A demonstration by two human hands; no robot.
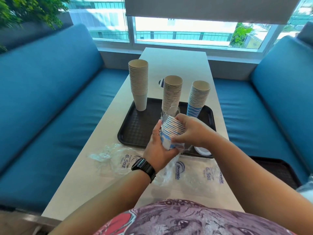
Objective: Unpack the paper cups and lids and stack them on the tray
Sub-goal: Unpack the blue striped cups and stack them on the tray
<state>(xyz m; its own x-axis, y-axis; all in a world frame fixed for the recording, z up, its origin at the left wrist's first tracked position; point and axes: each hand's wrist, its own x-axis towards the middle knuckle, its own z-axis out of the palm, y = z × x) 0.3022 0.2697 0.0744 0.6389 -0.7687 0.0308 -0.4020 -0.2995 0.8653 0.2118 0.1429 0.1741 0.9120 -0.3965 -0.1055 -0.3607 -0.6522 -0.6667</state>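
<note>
Now cup stack [172, 133] gripped between left hand [156, 146], right hand [189, 131].

A café-like booth is shown: a long table [177, 65] is flanked by blue sofas [55, 92] under a window [184, 31].

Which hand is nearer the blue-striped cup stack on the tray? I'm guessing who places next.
Right. The right hand is just in front of the blue-striped cup stack; the left hand is farther back and leftward.
</note>
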